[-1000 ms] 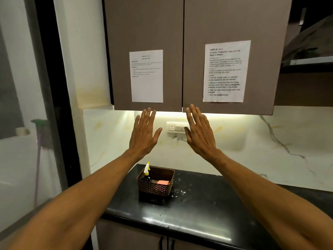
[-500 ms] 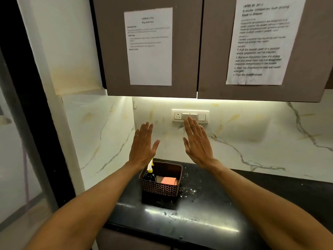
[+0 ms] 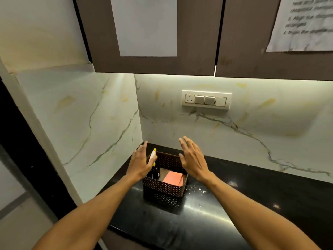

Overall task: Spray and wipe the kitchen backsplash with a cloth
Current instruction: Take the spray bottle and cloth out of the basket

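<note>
We faced the pale, veined marble backsplash [image 3: 234,141] meeting at a corner | glossy black table [image 3: 252,204] lay open to the right | perforated brown basket [image 3: 162,189] sat near that corner | our left hand [image 3: 139,163] and right hand [image 3: 193,159] hovered flat-fingered over its sides, holding nothing | dark spray bottle [image 3: 155,171] stood upright inside, folded orange cloth [image 3: 173,178] beside it

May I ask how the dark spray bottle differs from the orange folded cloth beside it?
The dark spray bottle stands upright, left; the orange folded cloth lies low, right. The bottle's nozzle tops the rim; the cloth stays below it. Both sit in the brown perforated basket.
</note>
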